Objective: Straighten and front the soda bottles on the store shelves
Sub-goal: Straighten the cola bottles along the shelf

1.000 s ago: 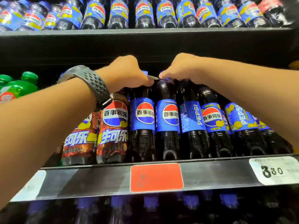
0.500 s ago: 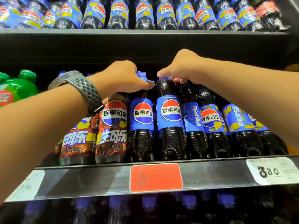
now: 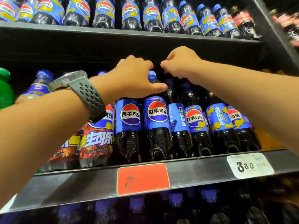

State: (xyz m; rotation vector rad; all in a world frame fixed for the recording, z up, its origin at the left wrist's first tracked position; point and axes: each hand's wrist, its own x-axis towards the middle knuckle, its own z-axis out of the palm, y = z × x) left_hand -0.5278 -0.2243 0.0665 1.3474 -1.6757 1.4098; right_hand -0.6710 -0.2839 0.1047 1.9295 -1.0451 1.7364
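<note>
The cola bottle (image 3: 157,113), dark, blue-capped, its blue label's round red-white-blue logo facing front, stands upright mid-frame on the middle shelf (image 3: 194,168). The left hand (image 3: 134,78) wraps its fingers round the bottle's neck. The right hand (image 3: 182,62) hovers just right with its fingers curled; what they hold, if anything, I cannot tell.

Bright, even light from the front falls on the cola bottles (image 3: 157,113) and the left arm (image 3: 40,126); the recess under the upper shelf (image 3: 129,33) sits in deep shadow — the bottom row is dim too; motion blur smears the green bottle (image 3: 4,92) and the top-right corner; the wide lens bows the shelf edges.
</note>
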